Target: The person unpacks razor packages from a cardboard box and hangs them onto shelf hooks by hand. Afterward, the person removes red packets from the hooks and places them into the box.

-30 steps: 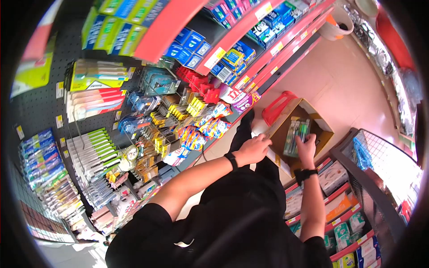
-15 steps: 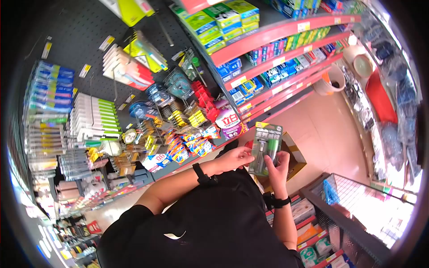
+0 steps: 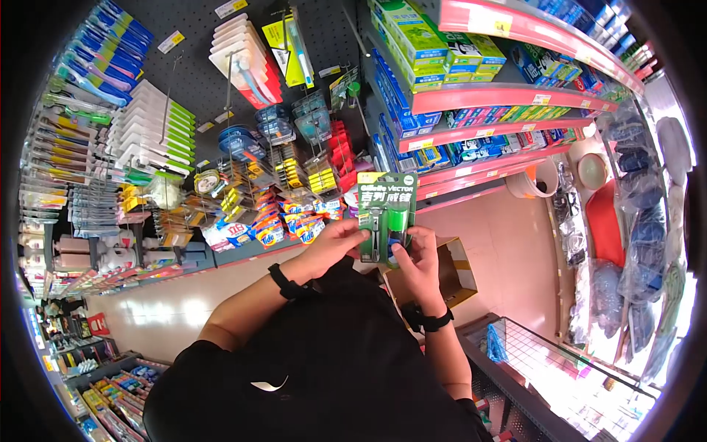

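Upright in front of my chest is a green Gillette Vector razor pack (image 3: 375,236), a carded blister with a razor on its left side and a green cylinder on its right. My left hand (image 3: 333,247) pinches the pack's lower left edge. On the lower right, my right hand (image 3: 421,264) grips it with the thumb across the front. The fingers behind the card are hidden. Orange Tide bags (image 3: 303,225) hang on the rack just beyond my left hand.
A pegboard rack on the left holds toothbrushes (image 3: 110,55) and other hanging packs. Red-edged shelves (image 3: 508,99) carry boxed goods ahead on the right. An open cardboard box (image 3: 460,269) stands on the floor beyond my right hand. A wire-mesh rack (image 3: 545,346) is at lower right.
The pack has moved left in view and turned squarer to me. My left hand, formerly beside its edge, now takes hold of it. The view has shifted over the shelves.
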The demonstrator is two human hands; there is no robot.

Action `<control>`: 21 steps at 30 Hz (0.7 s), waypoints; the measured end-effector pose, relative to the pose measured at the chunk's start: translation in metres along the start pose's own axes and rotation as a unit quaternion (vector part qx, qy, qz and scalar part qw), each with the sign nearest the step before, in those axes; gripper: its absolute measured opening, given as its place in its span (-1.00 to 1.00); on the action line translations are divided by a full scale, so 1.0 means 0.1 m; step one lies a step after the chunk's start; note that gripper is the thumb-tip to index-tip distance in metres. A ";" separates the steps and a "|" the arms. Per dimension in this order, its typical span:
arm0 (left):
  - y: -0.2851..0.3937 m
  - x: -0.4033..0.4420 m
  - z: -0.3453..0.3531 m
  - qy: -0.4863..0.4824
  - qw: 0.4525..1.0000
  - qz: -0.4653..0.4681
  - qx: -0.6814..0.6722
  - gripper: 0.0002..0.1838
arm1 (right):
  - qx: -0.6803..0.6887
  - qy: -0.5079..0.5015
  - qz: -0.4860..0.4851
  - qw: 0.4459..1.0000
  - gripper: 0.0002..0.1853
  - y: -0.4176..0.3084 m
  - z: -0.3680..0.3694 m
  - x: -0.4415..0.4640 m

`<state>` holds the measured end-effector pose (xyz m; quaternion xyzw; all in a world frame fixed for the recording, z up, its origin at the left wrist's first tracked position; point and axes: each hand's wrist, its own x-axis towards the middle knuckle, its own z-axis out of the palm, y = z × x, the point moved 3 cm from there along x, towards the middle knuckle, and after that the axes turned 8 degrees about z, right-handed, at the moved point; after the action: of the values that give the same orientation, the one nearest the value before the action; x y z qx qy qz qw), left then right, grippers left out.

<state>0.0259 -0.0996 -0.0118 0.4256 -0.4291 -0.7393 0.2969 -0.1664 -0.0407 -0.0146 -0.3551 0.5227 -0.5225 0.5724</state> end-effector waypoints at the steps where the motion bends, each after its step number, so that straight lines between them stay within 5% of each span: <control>1: -0.03 0.03 -0.06 -0.008 1.000 0.011 0.008 -0.77 | -0.006 -0.001 0.002 1.000 -0.62 0.00 0.02 0.03; 16: 0.14 0.29 -0.48 -0.059 0.996 0.005 -0.060 -0.75 | -0.019 0.026 0.013 0.999 -0.64 -0.24 0.52 0.35; 21: 0.15 0.46 -0.69 -0.041 0.999 -0.024 -0.017 -0.74 | -0.180 0.048 0.032 0.982 -0.61 0.11 0.46 0.64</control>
<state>0.0666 -0.1691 -0.0343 0.3999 -0.4175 -0.7706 0.2683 -0.1256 -0.1073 -0.0304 -0.4095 0.6461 -0.4179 0.4901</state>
